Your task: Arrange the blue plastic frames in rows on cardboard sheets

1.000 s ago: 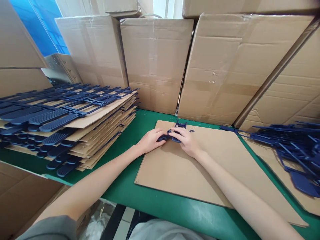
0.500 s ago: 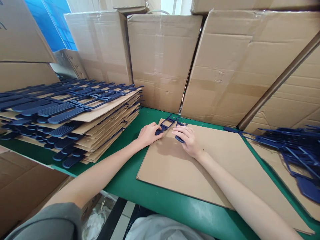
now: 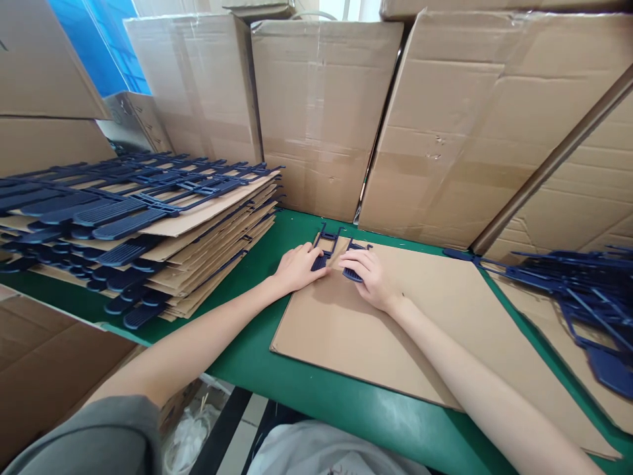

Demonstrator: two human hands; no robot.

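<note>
Blue frame piece point(image 3: 320, 262) was observed, in the head view, near the far-left corner of a cardboard sheet point(image 3: 356, 343) on the green worktop point(image 3: 395, 422), its near end grasped between fingers and thumb of the left hand point(image 3: 295, 268). Just to its right and apart from it, a second blue piece point(image 3: 353, 274) lay under the curled fingers of the right hand point(image 3: 370, 280); whether that grip was clenched could not be told. A layered stack point(image 3: 210, 247) stood left, a blue heap point(image 3: 576, 284) lay right, and taped cartons point(image 3: 316, 125) stood behind.
</note>
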